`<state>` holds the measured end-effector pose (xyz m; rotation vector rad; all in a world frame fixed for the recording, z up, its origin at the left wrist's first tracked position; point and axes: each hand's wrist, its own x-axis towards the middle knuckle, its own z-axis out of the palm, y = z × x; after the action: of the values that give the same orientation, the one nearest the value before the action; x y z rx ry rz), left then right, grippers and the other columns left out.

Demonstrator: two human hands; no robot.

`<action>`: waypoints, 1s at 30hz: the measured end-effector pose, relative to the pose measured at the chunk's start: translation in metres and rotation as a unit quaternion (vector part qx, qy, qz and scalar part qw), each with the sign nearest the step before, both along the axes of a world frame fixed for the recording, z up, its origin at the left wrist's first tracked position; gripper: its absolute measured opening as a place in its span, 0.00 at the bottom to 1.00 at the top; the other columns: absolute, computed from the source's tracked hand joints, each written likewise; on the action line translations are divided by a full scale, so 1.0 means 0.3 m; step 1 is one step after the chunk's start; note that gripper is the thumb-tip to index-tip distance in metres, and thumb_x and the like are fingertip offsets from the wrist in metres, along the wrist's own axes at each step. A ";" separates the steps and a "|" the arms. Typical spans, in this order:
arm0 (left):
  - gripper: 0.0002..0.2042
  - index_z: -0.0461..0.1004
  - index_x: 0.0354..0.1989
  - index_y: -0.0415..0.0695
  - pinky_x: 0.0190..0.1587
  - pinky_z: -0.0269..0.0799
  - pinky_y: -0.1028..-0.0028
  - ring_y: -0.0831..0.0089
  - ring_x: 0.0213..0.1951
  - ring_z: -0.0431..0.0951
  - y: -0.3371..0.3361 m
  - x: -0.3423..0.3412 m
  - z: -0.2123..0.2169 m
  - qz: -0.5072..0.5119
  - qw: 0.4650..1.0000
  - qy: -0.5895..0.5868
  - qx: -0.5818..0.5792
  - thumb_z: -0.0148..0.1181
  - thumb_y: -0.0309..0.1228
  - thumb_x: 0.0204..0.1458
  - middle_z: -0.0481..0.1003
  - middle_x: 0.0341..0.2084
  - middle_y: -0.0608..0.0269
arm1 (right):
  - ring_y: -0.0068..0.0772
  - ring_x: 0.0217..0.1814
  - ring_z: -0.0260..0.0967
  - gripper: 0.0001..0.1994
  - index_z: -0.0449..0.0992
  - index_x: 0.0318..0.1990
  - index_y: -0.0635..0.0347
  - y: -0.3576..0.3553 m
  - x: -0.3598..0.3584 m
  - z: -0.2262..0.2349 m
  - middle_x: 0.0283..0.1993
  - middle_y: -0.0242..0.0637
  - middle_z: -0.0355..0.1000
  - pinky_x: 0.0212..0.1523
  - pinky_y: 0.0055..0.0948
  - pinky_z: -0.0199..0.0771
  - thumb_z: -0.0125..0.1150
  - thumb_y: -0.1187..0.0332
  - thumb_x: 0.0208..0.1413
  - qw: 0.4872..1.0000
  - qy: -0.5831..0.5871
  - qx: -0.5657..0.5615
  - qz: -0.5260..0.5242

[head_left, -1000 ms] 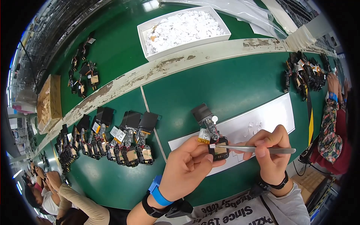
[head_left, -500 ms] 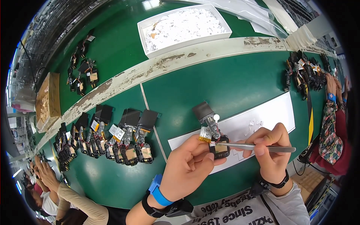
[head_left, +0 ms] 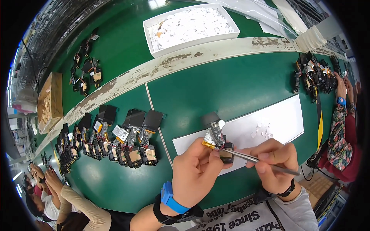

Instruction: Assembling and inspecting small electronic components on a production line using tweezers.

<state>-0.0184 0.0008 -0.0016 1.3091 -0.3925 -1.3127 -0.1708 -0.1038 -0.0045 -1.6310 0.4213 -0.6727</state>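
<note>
Between the thumb and fingers of my left hand (head_left: 196,173) is a small electronic assembly (head_left: 227,153). It has a black housing with a tan patch, a silver battery pouch (head_left: 209,138) with an orange edge, thin wires and a dark flat screen (head_left: 211,117). A round white disc (head_left: 221,123) shows beside the screen. My right hand (head_left: 275,163) pinches metal tweezers (head_left: 266,161), whose tips point at the housing close to my left fingertips. Whether the tips grip anything is too small to tell. Underneath lies a white sheet (head_left: 283,115) bearing small white label pieces (head_left: 263,130).
Rows of similar assemblies (head_left: 133,156) lie to the left, more (head_left: 314,75) at the far right. Beyond a worn white ledge (head_left: 181,57) stand a white box (head_left: 194,48) of paper scraps and a cardboard box (head_left: 58,98). Co-workers' hands (head_left: 52,181) show at both sides.
The tweezers have tilted, their rear end swinging down and nearer to me. My left thumb has shifted up toward the wires, and the assembly has turned slightly.
</note>
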 end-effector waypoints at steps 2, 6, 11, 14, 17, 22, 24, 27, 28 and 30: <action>0.11 0.65 0.46 0.29 0.41 0.80 0.71 0.64 0.43 0.77 -0.001 -0.003 -0.001 0.012 0.999 -0.028 0.020 0.38 0.17 0.57 0.74 0.40 0.48 | 0.43 0.39 0.77 0.12 0.65 0.35 0.63 -0.003 -0.005 0.007 0.34 0.49 0.72 0.29 0.30 0.76 0.64 0.78 0.47 0.998 0.017 -0.051 0.016; 0.11 0.66 0.44 0.29 0.39 0.80 0.72 0.66 0.37 0.79 0.002 -0.002 0.014 0.036 0.998 -0.037 0.022 0.39 0.18 0.56 0.76 0.35 0.49 | 0.52 0.39 0.75 0.11 0.60 0.38 0.64 -0.040 0.009 0.048 0.32 0.48 0.69 0.33 0.41 0.80 0.56 0.72 0.56 0.977 0.044 -0.177 0.114; 0.09 0.67 0.42 0.30 0.36 0.80 0.72 0.66 0.35 0.80 0.024 -0.012 0.015 0.019 0.998 -0.068 -0.004 0.41 0.20 0.57 0.77 0.33 0.48 | 0.49 0.36 0.77 0.11 0.67 0.33 0.64 -0.017 -0.002 0.020 0.34 0.45 0.72 0.31 0.38 0.81 0.63 0.69 0.51 0.977 -0.047 -0.201 0.058; 0.06 0.68 0.38 0.29 0.40 0.79 0.72 0.67 0.39 0.79 0.012 0.010 0.027 0.036 0.999 0.020 0.022 0.45 0.17 0.54 0.77 0.33 0.53 | 0.53 0.35 0.76 0.12 0.63 0.37 0.66 -0.006 -0.014 0.025 0.32 0.45 0.70 0.30 0.42 0.81 0.59 0.69 0.55 0.973 -0.169 -0.158 -0.004; 0.05 0.68 0.36 0.29 0.40 0.79 0.72 0.65 0.39 0.79 0.008 0.015 0.031 0.031 0.999 0.025 0.008 0.45 0.17 0.55 0.76 0.32 0.54 | 0.37 0.25 0.74 0.13 0.54 0.36 0.59 -0.006 -0.018 0.041 0.25 0.41 0.66 0.22 0.27 0.78 0.50 0.61 0.60 0.969 -0.135 -0.195 -0.071; 0.06 0.68 0.38 0.30 0.41 0.79 0.72 0.68 0.40 0.78 0.026 0.013 0.013 0.017 0.999 0.035 0.004 0.46 0.17 0.55 0.76 0.33 0.55 | 0.36 0.26 0.74 0.16 0.55 0.38 0.59 0.012 -0.012 0.058 0.30 0.48 0.70 0.23 0.25 0.77 0.52 0.59 0.58 0.993 -0.056 -0.094 -0.052; 0.07 0.68 0.40 0.30 0.41 0.79 0.72 0.68 0.40 0.78 0.028 0.014 0.009 0.006 1.000 0.031 -0.001 0.46 0.17 0.55 0.76 0.34 0.55 | 0.35 0.26 0.74 0.16 0.55 0.39 0.60 0.002 -0.011 0.046 0.31 0.52 0.71 0.25 0.24 0.78 0.54 0.60 0.57 0.996 -0.045 -0.074 -0.021; 0.09 0.67 0.44 0.30 0.43 0.79 0.71 0.69 0.42 0.77 0.014 0.010 0.023 0.026 0.998 0.065 -0.003 0.47 0.18 0.56 0.75 0.37 0.54 | 0.37 0.29 0.75 0.15 0.55 0.39 0.60 -0.002 -0.014 0.029 0.31 0.50 0.69 0.29 0.27 0.79 0.54 0.63 0.57 0.996 -0.055 -0.069 -0.004; 0.10 0.66 0.46 0.30 0.45 0.77 0.71 0.69 0.44 0.76 0.008 0.008 0.032 0.032 0.996 0.081 -0.001 0.47 0.18 0.56 0.74 0.40 0.53 | 0.37 0.29 0.75 0.15 0.55 0.39 0.60 -0.004 -0.017 0.026 0.31 0.50 0.69 0.29 0.27 0.79 0.54 0.63 0.57 0.996 -0.055 -0.070 -0.004; 0.11 0.65 0.47 0.30 0.48 0.76 0.70 0.69 0.46 0.75 0.004 0.003 0.042 0.039 0.994 0.098 0.000 0.47 0.18 0.56 0.73 0.42 0.52 | 0.41 0.33 0.75 0.14 0.55 0.39 0.60 -0.007 -0.021 0.022 0.31 0.49 0.68 0.34 0.31 0.80 0.54 0.65 0.57 0.995 -0.058 -0.078 0.029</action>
<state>-0.0174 0.0021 0.0111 1.1718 -0.2033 -1.3605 -0.1770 -0.1059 0.0021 -1.7342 0.2420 -0.7675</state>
